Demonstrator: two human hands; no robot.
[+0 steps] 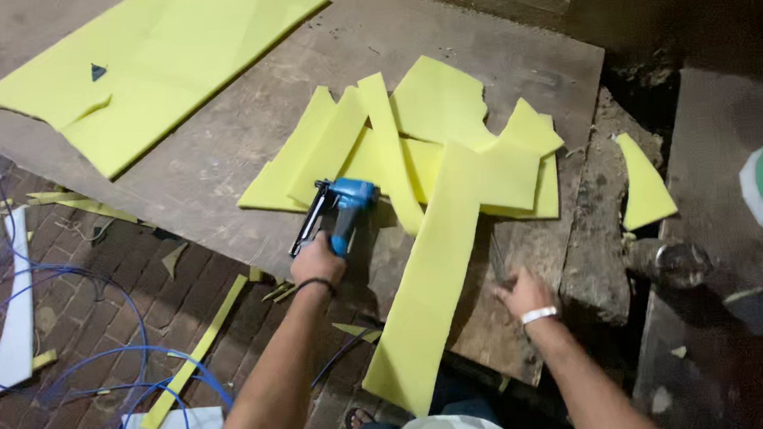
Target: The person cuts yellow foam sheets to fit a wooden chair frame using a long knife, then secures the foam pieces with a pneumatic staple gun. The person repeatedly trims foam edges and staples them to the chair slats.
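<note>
So the left hand [317, 261] is wrapped tight around the grip of a blue pneumatic stapler [339, 210], just left of centre in the frame. The nose of the tool sits down by the near edge of the pile of yellow foam offcuts [448, 150], looks like it's held low and angled so the magazine lies along the board. I'd guess the blue air hose [103, 377] looping over the brick floor [81, 300] at lower left feeds it, though I can't see where it joins up.

The right hand [520, 292], with a white wristband, is lower right of centre, fingers spread and loose, not holding anything as far as I can tell. It's hovering at the edge of the table [222, 153], just beside the long yellow foam strip [432, 273] that hangs off the front of the board toward the person's knees. A bit blurry there, so whether it's touching the wood I can't say.

The table is really a big worn plywood sheet, and a large uncut sheet of yellow foam [156, 61] lies flat in the upper left, well apart from the scraps. One stray triangular foam piece [643, 183] sits off to the right on the rough ledge. Trimmings are scattered on the bricks below
</note>
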